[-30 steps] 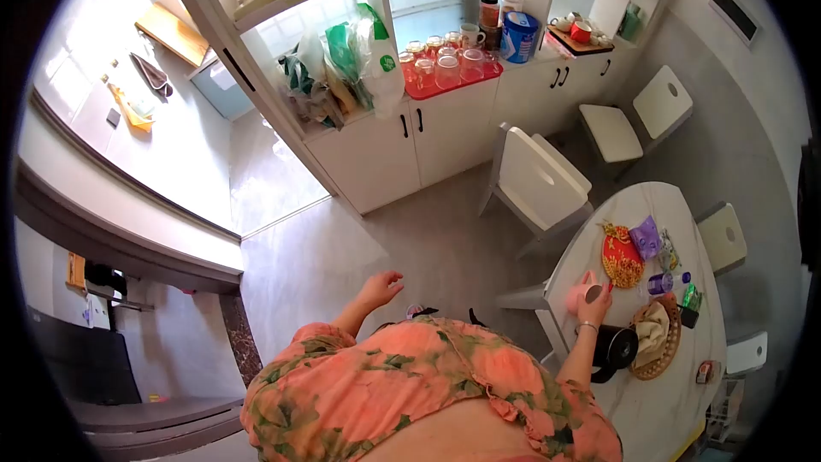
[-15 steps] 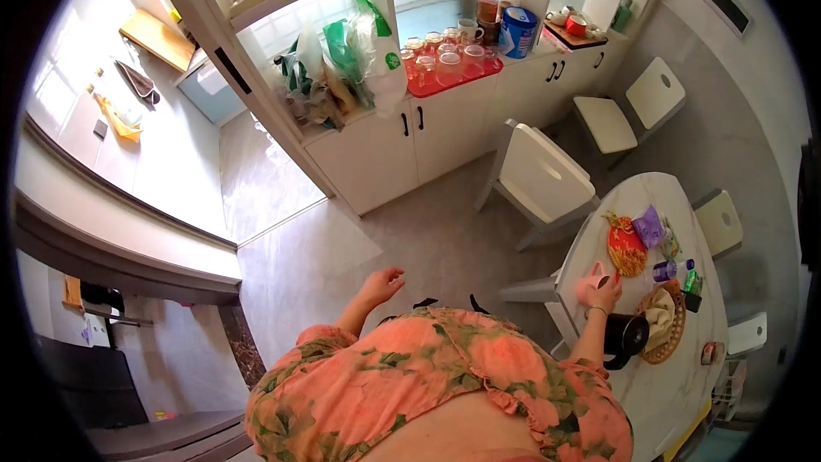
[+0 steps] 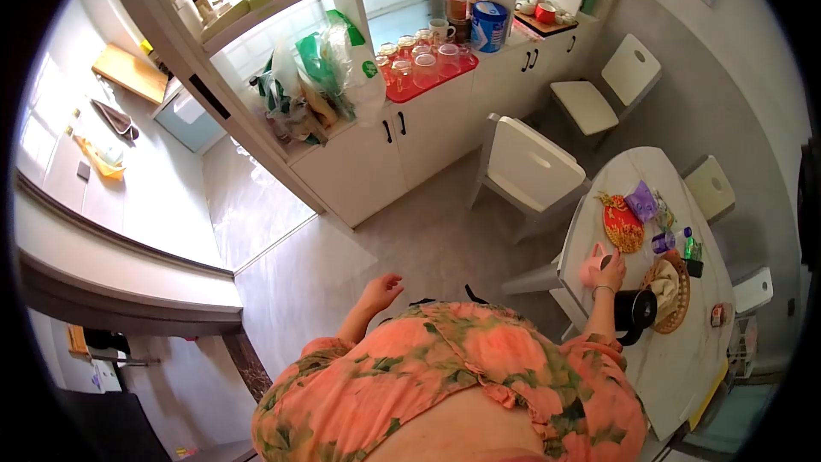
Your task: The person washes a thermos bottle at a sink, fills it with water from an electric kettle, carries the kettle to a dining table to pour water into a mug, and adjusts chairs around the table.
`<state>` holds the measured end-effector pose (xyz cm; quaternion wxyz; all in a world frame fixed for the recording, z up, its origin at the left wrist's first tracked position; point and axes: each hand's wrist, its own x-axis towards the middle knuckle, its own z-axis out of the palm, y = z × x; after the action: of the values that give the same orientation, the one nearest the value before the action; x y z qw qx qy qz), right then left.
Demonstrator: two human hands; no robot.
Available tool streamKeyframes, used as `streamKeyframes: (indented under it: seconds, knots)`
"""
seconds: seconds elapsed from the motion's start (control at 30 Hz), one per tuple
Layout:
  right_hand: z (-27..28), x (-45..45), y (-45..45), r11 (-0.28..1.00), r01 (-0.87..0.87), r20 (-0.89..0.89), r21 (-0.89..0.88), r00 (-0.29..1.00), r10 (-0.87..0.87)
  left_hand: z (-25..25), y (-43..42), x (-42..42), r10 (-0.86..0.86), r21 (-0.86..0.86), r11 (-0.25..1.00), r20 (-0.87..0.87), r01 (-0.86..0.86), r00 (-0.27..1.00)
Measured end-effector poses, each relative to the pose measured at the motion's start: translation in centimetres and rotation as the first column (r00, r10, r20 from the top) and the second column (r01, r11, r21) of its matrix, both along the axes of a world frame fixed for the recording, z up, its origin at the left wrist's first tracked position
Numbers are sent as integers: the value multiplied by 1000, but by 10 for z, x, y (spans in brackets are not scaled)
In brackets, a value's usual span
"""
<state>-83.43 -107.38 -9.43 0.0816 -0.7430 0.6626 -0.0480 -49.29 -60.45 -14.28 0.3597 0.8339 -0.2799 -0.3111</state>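
At the near left edge of the marble-patterned table [image 3: 676, 359], my right hand [image 3: 610, 272] is closed on a pink mug [image 3: 590, 267] with a dark inside. I cannot tell whether the mug rests on the tabletop. A black kettle-like pot [image 3: 634, 311] stands just beside my right wrist. Past the mug lies a red and gold pouch [image 3: 623, 227]. My left hand [image 3: 381, 292] hangs over the floor, holding nothing, its fingers loosely bent and apart.
A woven basket [image 3: 682, 306] with cloth, a purple packet [image 3: 641, 201] and bottles lie on the table. White chairs [image 3: 537, 167] surround it. Glasses stand on a red tray [image 3: 438, 81] on the cabinet; plastic bags [image 3: 321, 77] sit to its left.
The view has turned slightly, so the shelves appear further left and the table higher. My right hand stays on the pink mug; my left hand keeps nearly the same pose.
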Motion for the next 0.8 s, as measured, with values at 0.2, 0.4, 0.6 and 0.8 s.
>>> streamKeyframes:
  seconds: [0.2,0.4,0.6,0.8]
  knots:
    - [2,2,2,1000,5,-42,-9,999,-5,-1,2,9,-31,1,1000,5,31,1000]
    - [22,24,19,996,7,-69,-89,998,-13,3,2,8,-52,18,999,10,52,999]
    - [6,35,31,909,-169,-13,-382,984,178,20,-2,-3,-45,72,996,20,44,999]
    - [4,51,68,812,-333,221,-479,850,479,27,-17,-26,-110,133,986,37,104,993]
